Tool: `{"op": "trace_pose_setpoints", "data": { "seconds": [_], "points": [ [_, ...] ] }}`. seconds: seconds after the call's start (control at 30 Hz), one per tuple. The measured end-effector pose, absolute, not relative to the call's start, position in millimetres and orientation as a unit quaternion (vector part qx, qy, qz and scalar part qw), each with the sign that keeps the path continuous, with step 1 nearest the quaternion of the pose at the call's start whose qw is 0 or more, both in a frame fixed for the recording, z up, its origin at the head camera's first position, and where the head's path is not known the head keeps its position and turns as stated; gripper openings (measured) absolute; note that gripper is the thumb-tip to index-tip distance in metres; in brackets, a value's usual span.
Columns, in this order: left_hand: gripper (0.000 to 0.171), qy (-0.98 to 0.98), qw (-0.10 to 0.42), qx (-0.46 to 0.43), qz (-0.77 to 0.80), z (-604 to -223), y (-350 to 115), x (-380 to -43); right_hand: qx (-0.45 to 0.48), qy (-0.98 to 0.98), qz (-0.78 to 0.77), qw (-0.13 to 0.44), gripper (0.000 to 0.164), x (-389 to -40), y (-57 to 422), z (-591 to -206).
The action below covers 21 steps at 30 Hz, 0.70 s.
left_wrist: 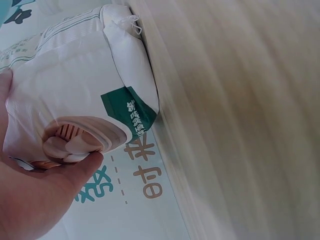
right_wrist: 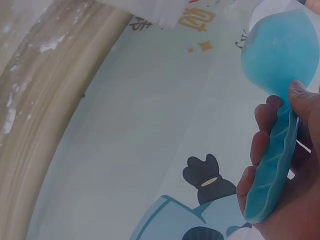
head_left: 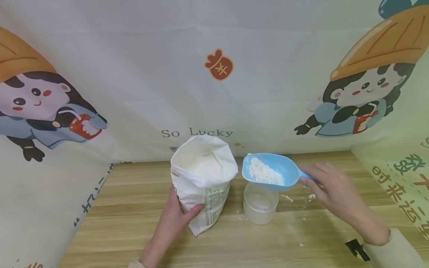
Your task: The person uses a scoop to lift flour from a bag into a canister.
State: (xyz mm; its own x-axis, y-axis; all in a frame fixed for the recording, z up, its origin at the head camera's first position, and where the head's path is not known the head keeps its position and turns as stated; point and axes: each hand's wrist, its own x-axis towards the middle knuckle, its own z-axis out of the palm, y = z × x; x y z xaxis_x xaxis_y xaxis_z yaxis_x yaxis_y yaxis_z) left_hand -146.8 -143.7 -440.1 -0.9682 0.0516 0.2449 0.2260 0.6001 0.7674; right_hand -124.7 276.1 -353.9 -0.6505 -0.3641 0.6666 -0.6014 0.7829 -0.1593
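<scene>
Tabletop (head_left: pixel 110 216), loose powder (head_left: pixel 312 196) beside jar (head_left: pixel 260 214)

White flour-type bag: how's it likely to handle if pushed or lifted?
The bag is probably floppy up top, judging by its creased, bent rim. It may be fairly heavy, given the white powder inside. Pushed high, it could tip and spill, being tall and open-topped.

There is room to pass along the left edge of the worktop (head_left: pixel 110 216), and in front of the clear tub (head_left: pixel 260 214). Only a narrow gap parts tub and white bag (head_left: pixel 197 191); the raised blue scoop (head_left: pixel 289 172) and right hand (head_left: pixel 331 188) bar approach from the back right corner. Printed cloth (head_left: pixel 161 74) closes the back, left and right edges.
</scene>
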Motion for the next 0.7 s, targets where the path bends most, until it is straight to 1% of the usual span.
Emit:
{"op": "trace_pose_setpoints", "data": {
  "seconds": [0.4, 0.7],
  "points": [
    [0.095, -0.889, 0.097, -0.079, -0.44, -440, -143, -147, 0.272, -0.896, 0.155, 0.316, 0.023, -114, 294, -361],
    [0.096, -0.889, 0.096, -0.079, -0.441, -440, -144, -148, 0.274, -0.902, 0.146, 0.301, 0.03, -110, 306, -366]
  ]
}}
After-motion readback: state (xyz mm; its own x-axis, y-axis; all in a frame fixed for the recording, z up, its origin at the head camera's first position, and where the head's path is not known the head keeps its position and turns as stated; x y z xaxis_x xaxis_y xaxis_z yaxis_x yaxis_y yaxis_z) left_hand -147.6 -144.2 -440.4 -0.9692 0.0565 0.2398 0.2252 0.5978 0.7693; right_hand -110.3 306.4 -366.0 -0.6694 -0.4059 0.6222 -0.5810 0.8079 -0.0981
